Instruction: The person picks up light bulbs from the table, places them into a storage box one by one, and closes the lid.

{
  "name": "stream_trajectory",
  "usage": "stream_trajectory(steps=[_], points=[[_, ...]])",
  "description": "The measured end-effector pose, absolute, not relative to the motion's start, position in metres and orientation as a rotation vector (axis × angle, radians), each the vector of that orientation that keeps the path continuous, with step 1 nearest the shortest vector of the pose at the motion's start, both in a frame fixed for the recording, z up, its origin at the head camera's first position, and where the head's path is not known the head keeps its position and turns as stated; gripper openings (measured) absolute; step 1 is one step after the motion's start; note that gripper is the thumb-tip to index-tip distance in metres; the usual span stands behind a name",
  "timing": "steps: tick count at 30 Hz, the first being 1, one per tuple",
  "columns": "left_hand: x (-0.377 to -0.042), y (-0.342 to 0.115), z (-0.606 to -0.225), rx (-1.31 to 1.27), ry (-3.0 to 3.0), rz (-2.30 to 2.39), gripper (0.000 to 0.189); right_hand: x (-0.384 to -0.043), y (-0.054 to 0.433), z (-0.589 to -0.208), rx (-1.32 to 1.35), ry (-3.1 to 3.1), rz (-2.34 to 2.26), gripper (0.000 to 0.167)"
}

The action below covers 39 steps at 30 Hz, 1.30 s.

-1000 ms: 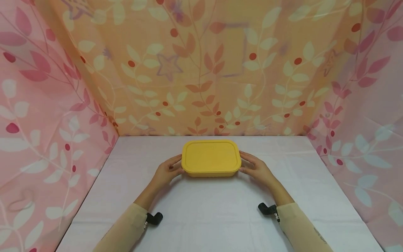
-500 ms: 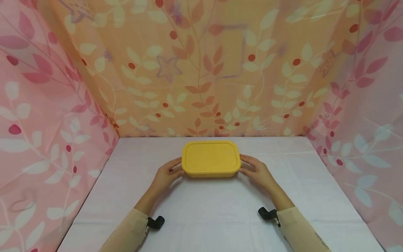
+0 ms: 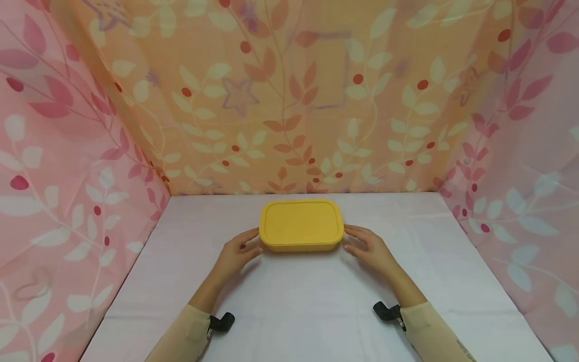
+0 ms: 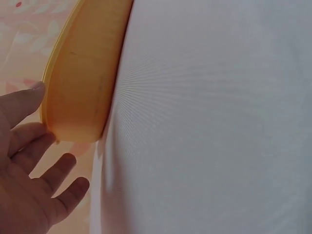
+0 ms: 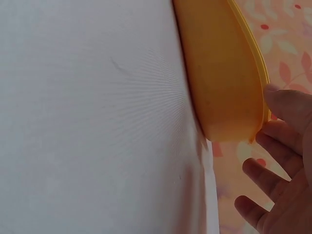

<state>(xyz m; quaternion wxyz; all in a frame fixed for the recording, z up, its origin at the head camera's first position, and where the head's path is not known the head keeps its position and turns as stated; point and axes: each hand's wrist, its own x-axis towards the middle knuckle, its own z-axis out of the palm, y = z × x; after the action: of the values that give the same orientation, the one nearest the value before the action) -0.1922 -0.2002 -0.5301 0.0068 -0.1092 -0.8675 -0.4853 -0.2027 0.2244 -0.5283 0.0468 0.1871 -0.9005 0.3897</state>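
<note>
A yellow rectangular lidded box (image 3: 301,223) with rounded corners sits on the white cloth near the back of the table, its lid on. At its left end is my left hand (image 3: 236,251), fingertips right at the rim and thumb a little off the front corner. My right hand (image 3: 371,249) mirrors this at the right end, with its fingers loosely extended. Up close in the left wrist view, the box's side wall (image 4: 85,78) rests along the cloth, and the lower fingers are spread away from it. The right wrist view shows the same wall (image 5: 219,73) beside spread fingers.
White cloth (image 3: 298,306) covers the table. An orange leaf-patterned curtain (image 3: 289,100) rises right behind the box, with pink patterned curtains (image 3: 59,201) at both sides. A black wrist camera (image 3: 221,322) juts inward from each sleeve.
Both hands have loosened and drawn slightly back toward me along the box's ends, their thumbs parting from its front corners. The box keeps its place on the table; the head view shifts slightly.
</note>
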Motion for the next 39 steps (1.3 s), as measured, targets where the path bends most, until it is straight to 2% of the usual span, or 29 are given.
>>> stream_trajectory(steps=[18,26,39], points=[[-0.17,-0.211,-0.524,-0.391,-2.79,-1.403,0.058,-0.179,0.218,-0.526,0.781,-2.677,0.844,0.055],[-0.159,-0.213,-0.522,-0.526,-2.822,-1.346,0.057,-0.167,0.227,-0.523,0.832,-2.689,0.744,0.057],[-0.141,-0.237,-0.519,-0.736,-2.861,-0.842,0.055,-0.157,0.227,-0.524,0.9,-2.61,0.491,0.055]])
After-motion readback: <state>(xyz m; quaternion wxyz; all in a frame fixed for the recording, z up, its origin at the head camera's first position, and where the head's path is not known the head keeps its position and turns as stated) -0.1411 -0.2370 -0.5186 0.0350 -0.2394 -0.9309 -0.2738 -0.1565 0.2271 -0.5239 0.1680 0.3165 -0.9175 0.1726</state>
